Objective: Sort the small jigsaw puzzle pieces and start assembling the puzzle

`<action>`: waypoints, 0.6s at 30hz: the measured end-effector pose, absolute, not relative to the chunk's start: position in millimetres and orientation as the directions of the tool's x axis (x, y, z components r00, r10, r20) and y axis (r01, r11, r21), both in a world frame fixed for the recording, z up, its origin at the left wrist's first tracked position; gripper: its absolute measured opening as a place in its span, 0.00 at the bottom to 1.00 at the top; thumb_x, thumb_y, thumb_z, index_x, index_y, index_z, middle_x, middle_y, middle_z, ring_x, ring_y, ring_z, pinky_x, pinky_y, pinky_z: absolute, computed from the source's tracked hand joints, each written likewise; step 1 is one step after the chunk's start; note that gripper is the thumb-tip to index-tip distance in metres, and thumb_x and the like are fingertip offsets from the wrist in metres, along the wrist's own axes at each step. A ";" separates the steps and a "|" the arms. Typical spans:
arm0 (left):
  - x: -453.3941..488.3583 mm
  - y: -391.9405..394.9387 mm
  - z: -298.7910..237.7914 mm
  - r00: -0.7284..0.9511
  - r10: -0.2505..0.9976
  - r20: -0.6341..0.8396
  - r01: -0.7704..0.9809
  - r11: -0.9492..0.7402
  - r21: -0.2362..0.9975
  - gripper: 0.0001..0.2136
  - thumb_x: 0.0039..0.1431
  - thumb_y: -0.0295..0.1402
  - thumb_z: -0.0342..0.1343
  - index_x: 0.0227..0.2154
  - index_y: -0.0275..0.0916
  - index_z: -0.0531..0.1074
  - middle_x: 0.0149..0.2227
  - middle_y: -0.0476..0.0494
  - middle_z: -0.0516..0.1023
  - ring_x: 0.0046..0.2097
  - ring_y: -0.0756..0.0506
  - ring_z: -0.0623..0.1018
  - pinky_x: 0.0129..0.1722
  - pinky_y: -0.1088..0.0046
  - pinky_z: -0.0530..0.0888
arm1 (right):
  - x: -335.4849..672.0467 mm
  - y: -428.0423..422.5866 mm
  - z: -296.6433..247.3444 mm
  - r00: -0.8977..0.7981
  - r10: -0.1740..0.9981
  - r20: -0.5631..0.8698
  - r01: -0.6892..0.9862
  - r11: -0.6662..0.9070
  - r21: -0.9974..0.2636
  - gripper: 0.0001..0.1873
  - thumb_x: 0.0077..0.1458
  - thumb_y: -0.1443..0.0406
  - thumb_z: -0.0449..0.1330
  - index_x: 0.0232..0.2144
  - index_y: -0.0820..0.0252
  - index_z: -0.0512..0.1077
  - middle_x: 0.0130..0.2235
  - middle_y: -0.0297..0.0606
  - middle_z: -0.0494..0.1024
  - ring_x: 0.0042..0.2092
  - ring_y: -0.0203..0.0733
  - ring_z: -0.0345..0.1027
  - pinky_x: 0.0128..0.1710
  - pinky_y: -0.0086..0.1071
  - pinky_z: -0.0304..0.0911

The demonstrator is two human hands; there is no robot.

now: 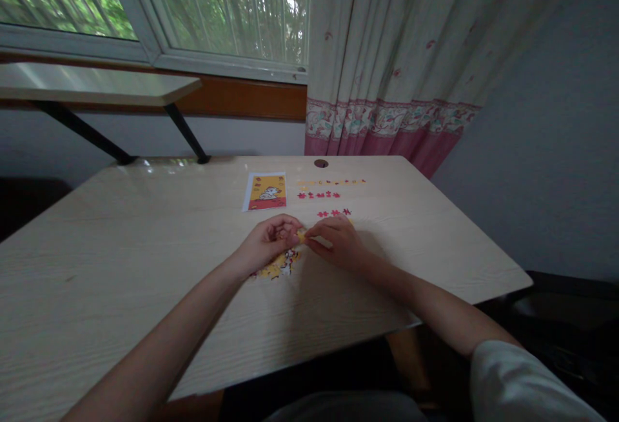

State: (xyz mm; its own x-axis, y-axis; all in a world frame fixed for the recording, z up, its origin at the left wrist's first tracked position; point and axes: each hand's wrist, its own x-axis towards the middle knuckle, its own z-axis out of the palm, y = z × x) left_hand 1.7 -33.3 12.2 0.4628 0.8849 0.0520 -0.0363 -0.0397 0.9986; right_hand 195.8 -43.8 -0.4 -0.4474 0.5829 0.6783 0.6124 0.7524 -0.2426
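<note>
Mid-frame, the right hand pinches one yellow puzzle piece between thumb and finger. The left hand is loosely curled, thumb tip at that piece; whether it grips cannot be told. Above centre lie five red pieces, three lower red pieces and one picture card. The heaped pieces below are uncountable.

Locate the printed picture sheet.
In the head view, the picture sheet lies on the desk beyond the left hand, just left of the red pieces.
</note>
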 end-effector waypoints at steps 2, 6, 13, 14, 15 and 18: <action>-0.6 -32.4 10.3 0.454 0.890 0.040 -0.071 -0.008 0.997 0.13 0.46 0.34 0.63 0.34 0.37 0.69 0.26 0.52 0.70 0.26 0.53 0.69 0.27 0.78 0.65 | 196.9 -43.4 -0.2 -0.435 0.580 0.689 0.602 0.756 -0.256 0.07 0.57 0.62 0.56 0.34 0.57 0.73 0.31 0.34 0.78 0.32 0.34 0.70 0.35 0.30 0.55; -3.5 -32.0 9.0 0.486 0.874 0.002 -0.088 0.046 0.995 0.14 0.44 0.29 0.63 0.35 0.36 0.68 0.25 0.53 0.71 0.25 0.54 0.70 0.26 0.80 0.64 | 198.4 -42.4 -2.1 -0.470 0.546 0.693 0.582 0.782 -0.222 0.08 0.58 0.63 0.55 0.37 0.57 0.73 0.32 0.34 0.78 0.32 0.34 0.69 0.35 0.30 0.55; -5.0 -30.5 7.7 0.487 0.873 -0.015 -0.073 0.057 0.996 0.15 0.44 0.30 0.63 0.36 0.37 0.67 0.25 0.53 0.73 0.25 0.54 0.71 0.25 0.80 0.64 | 198.8 -43.4 -2.3 -0.528 0.467 0.710 0.567 0.816 -0.114 0.07 0.57 0.62 0.57 0.32 0.57 0.74 0.33 0.34 0.78 0.34 0.34 0.69 0.36 0.30 0.55; -5.1 -30.3 7.5 0.487 0.873 -0.017 -0.071 0.059 0.996 0.15 0.44 0.30 0.63 0.36 0.37 0.67 0.25 0.53 0.73 0.25 0.53 0.71 0.25 0.79 0.64 | 198.8 -43.9 -1.6 -0.530 0.458 0.713 0.564 0.819 -0.106 0.07 0.57 0.62 0.57 0.32 0.57 0.74 0.33 0.34 0.78 0.34 0.34 0.70 0.36 0.30 0.55; -5.3 -30.2 7.4 0.489 0.872 -0.021 -0.071 0.064 0.995 0.15 0.44 0.30 0.63 0.36 0.37 0.67 0.25 0.53 0.73 0.25 0.53 0.71 0.25 0.79 0.64 | 198.8 -44.3 -1.0 -0.531 0.454 0.715 0.566 0.819 -0.099 0.08 0.57 0.61 0.57 0.32 0.57 0.74 0.33 0.34 0.78 0.34 0.34 0.70 0.36 0.30 0.55; -5.3 -30.5 7.0 0.499 0.866 -0.034 -0.080 0.085 0.993 0.15 0.44 0.31 0.63 0.36 0.37 0.67 0.24 0.53 0.73 0.25 0.53 0.71 0.25 0.79 0.64 | 198.9 -45.1 -0.4 -0.534 0.456 0.712 0.583 0.809 -0.081 0.08 0.58 0.61 0.56 0.31 0.56 0.74 0.33 0.34 0.78 0.34 0.34 0.70 0.36 0.31 0.55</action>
State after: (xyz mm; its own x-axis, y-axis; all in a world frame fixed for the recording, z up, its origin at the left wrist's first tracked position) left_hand -5.3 -30.5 7.0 0.4994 0.8657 -0.0341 -0.0796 0.0850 0.9932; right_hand 198.9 -45.1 -0.4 -0.5338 0.4562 0.7121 0.5827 0.8086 -0.0813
